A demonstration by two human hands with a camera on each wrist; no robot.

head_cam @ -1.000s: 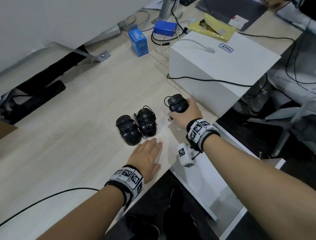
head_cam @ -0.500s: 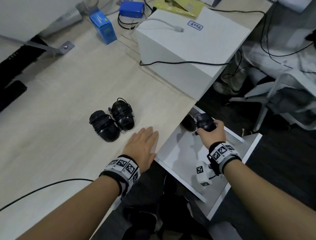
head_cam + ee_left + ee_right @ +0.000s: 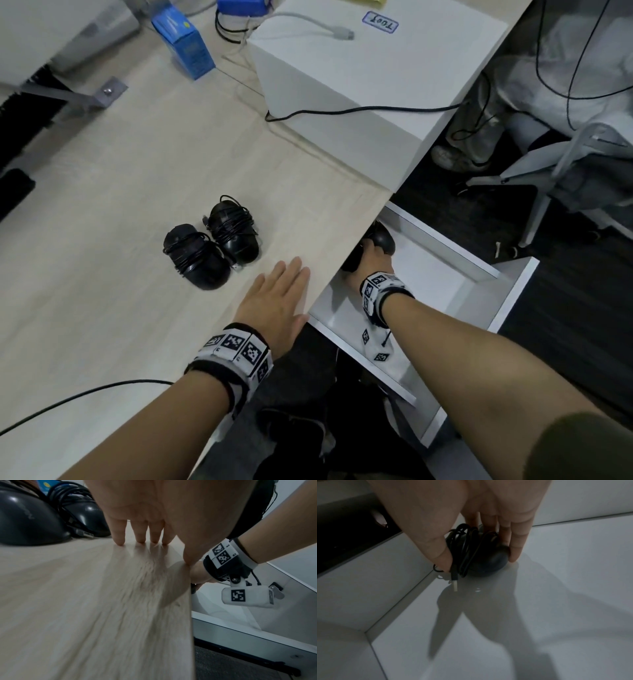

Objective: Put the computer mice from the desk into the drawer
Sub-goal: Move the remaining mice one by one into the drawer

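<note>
A pale wood-grain tabletop [image 3: 144, 164] fills the left of the head view. Taking the white box [image 3: 370, 68] on it as landmark: a black cable [image 3: 359, 110] runs across its front face, a blue carton [image 3: 185, 44] stands to its left, and further left a grey metal bracket [image 3: 85, 94] is screwed to the tabletop. To the right of the box lies dark floor [image 3: 565, 308] with a grey chair base [image 3: 548, 178]
</note>
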